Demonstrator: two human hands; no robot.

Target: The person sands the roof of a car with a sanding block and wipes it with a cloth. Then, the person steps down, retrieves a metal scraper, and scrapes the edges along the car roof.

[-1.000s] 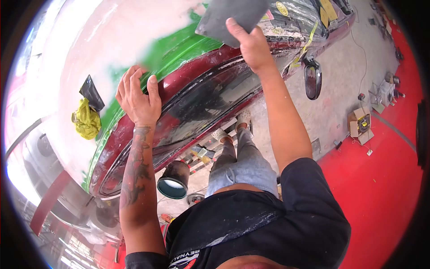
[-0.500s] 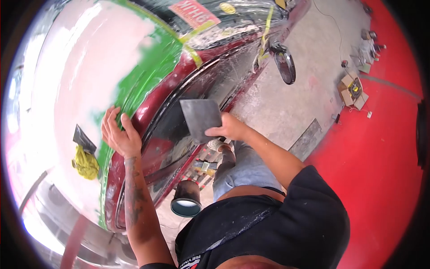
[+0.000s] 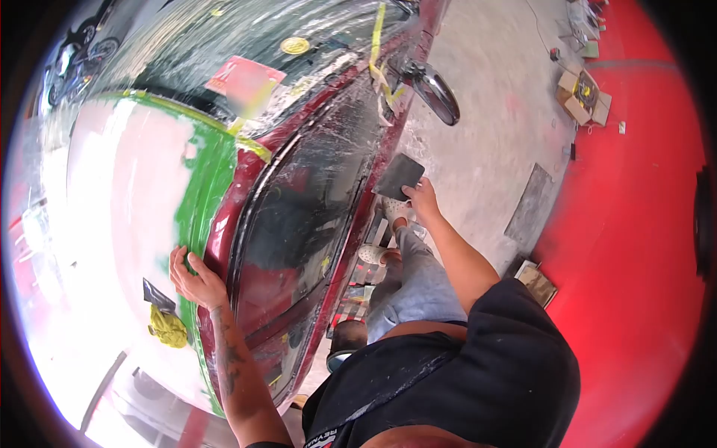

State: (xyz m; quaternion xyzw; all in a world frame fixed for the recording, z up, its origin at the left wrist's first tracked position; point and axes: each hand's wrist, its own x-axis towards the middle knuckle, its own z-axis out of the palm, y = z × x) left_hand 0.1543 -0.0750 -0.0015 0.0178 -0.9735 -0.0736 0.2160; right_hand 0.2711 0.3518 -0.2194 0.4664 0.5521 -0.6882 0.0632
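My left hand (image 3: 196,279) rests with fingers apart on the edge of the car roof (image 3: 142,194), where green paint (image 3: 202,187) meets dark red trim. My right hand (image 3: 420,197) grips a dark grey rectangular sheet (image 3: 399,178) by its lower corner, thumb on its face, beside the car's side and above my feet. Left of my left hand, a crumpled yellow-green cloth (image 3: 167,327) and a black sheet (image 3: 158,295) lie on the pale roof. The side window (image 3: 295,216) lies between my two hands.
A side mirror (image 3: 435,94) juts out beyond the windshield (image 3: 172,60). A dark bucket (image 3: 346,340) stands by my legs. An opened cardboard box (image 3: 582,97), a grey board (image 3: 529,205) and a framed panel (image 3: 536,284) are on the floor at the right.
My right hand has swung with the grey sheet from over the roof, across the window, to beyond the car's side. My left hand stays at the roof edge while the view has turned.
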